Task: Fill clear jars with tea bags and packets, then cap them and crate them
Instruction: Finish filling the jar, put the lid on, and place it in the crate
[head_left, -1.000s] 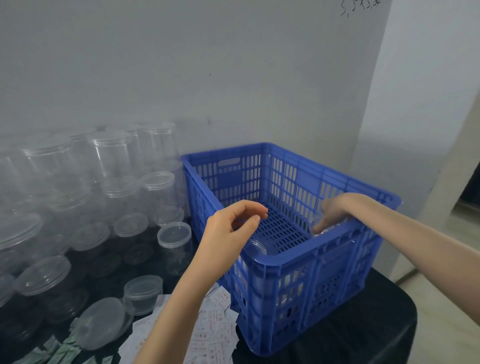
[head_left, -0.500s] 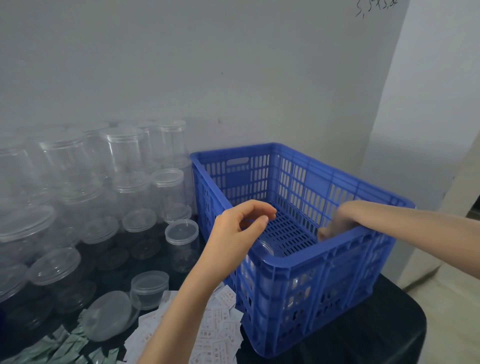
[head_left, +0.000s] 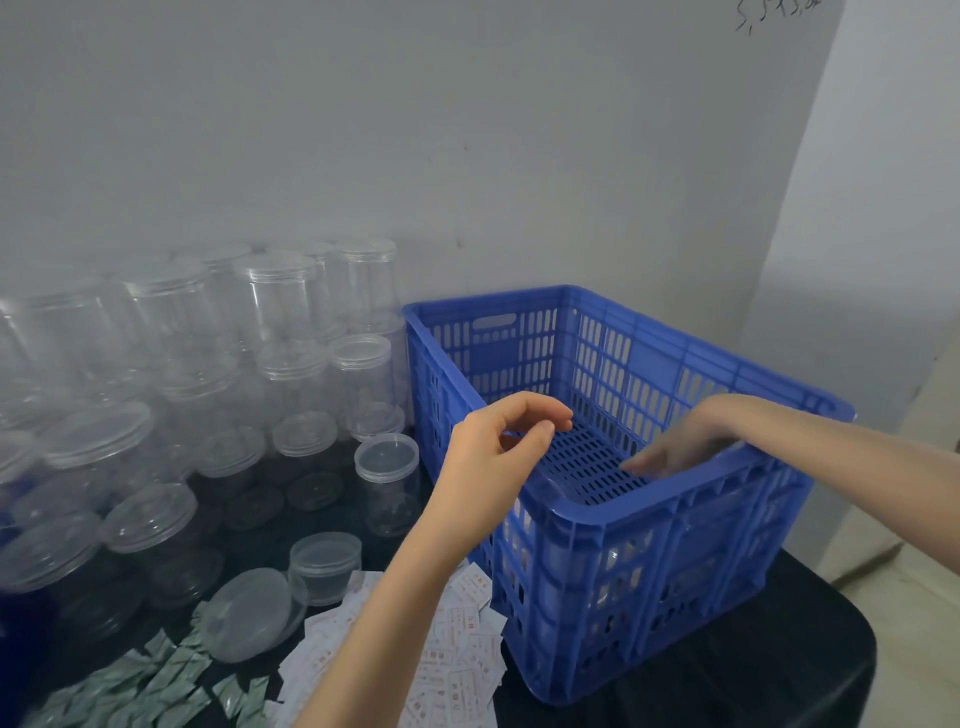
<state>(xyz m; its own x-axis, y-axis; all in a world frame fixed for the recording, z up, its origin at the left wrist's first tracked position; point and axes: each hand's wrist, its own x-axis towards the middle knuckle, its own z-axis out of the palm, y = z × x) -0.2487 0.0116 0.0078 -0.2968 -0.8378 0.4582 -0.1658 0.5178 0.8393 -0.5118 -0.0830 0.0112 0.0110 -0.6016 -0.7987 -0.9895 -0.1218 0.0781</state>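
A blue slatted crate (head_left: 649, 506) stands on the black-covered table. Clear jars (head_left: 613, 566) show dimly through its front slats. My right hand (head_left: 680, 447) reaches over the right rim into the crate, blurred, fingers stretched out toward the left and low near the floor. My left hand (head_left: 493, 457) hovers over the crate's near left corner, fingers loosely curled and holding nothing. Green tea bags (head_left: 156, 680) and white printed packets (head_left: 457, 649) lie on the cloth under my left forearm.
Several capped clear jars (head_left: 275, 301) are stacked left of the crate against the grey wall. One capped jar (head_left: 387, 483), a short jar (head_left: 324, 569) and a loose lid (head_left: 254, 613) sit nearer. The table edge (head_left: 852, 649) drops off at the right.
My right hand has gone deeper into the crate and its fingers have straightened, moving left along the floor. My left hand stays hovering over the corner. The view has shifted slightly.
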